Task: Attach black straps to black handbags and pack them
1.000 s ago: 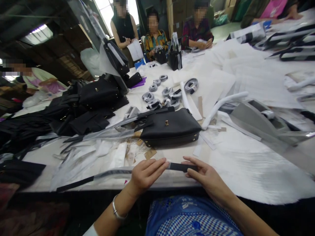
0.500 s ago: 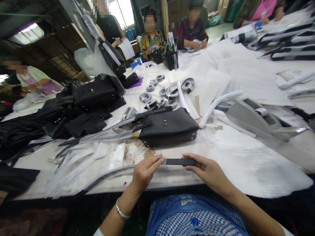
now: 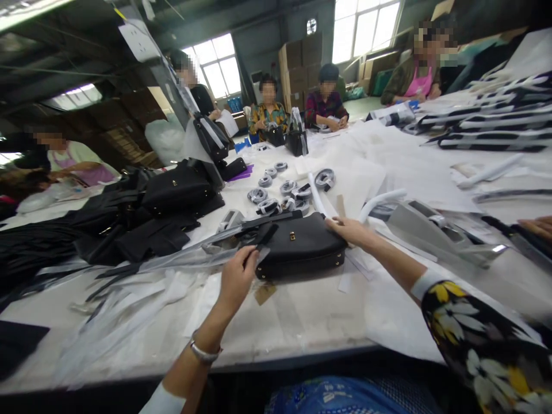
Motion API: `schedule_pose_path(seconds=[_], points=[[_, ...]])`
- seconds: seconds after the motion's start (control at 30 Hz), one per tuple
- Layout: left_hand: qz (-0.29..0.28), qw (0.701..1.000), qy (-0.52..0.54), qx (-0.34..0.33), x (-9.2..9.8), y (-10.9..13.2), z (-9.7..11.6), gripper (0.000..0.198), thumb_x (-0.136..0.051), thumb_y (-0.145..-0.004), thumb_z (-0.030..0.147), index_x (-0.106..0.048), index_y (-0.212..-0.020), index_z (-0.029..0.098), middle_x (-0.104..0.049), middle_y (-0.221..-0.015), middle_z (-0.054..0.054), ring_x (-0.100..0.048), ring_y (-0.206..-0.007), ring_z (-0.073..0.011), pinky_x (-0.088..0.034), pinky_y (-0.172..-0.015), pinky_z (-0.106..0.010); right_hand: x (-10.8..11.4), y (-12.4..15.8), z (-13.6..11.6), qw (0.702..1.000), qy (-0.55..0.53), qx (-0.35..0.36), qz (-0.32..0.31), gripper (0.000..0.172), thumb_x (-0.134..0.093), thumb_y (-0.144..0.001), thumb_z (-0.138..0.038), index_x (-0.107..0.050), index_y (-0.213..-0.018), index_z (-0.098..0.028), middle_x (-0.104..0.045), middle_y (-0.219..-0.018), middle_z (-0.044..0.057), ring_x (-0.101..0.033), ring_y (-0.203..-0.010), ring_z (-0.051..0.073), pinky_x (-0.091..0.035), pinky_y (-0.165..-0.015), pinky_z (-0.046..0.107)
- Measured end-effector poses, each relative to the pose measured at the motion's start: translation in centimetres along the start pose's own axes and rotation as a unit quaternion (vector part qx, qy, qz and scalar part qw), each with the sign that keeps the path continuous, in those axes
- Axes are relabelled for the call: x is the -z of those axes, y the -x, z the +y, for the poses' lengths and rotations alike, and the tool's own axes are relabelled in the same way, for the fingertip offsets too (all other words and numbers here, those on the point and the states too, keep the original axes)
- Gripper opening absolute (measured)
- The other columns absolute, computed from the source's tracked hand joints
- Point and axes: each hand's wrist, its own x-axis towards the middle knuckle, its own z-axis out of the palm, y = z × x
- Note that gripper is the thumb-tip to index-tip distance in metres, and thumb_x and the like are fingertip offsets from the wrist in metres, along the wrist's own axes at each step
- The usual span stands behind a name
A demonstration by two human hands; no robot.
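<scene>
A black handbag (image 3: 297,244) with a small gold clasp lies on the white table (image 3: 310,316) in front of me. My left hand (image 3: 236,279) is closed on a black strap in clear plastic (image 3: 259,241) at the bag's left end. The wrapped strap trails off to the left over the table. My right hand (image 3: 351,230) reaches across and grips the bag's upper right corner, fingers curled over its edge.
Behind the bag lie several grey tape rolls (image 3: 280,192), white foam tubes (image 3: 379,201) and a grey tape dispenser (image 3: 435,227). A heap of black bags (image 3: 142,213) fills the left. Several people sit round the table; another person's hand (image 3: 537,227) shows at the right edge.
Both hands have left the table's near edge and reached forward to the handbag. The left hand still holds the strap, and the right now grips the bag. The view has tilted up.
</scene>
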Motion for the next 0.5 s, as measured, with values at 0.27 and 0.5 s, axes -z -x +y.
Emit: schedule_pose_path(seconds=[0.27,0.5], points=[[-0.107,0.977,0.152,0.108,0.2,-3.9,-1.8,0.041,-0.057,-0.083,0.051,-0.07,-0.09,0.013,-0.07,-0.08,-0.005,-0.063,-0.073,-0.0197,-0.047,-0.067,-0.027,-2.0,0.1,-0.1,0.991,-0.102,0.009,-0.088,0.042,-0.072,-0.08,-0.041,-0.067,-0.111,-0.014,-0.077,-0.099,0.013,-0.073,-0.086,0.026,-0.06,-0.077,0.035],[-0.221,0.938,0.25,0.093,5.3,0.0,4.8,0.039,-0.065,-0.083,0.047,-0.069,-0.106,0.015,-0.072,-0.096,-0.007,-0.065,-0.088,-0.0196,-0.05,-0.076,-0.026,-0.1,9.0,1.8,0.958,-0.02,0.285,-0.002,0.083,-0.081,-0.071,-0.039,-0.045,-0.144,-0.023,-0.058,-0.139,0.009,-0.052,-0.129,0.031,-0.037,-0.113,0.047]])
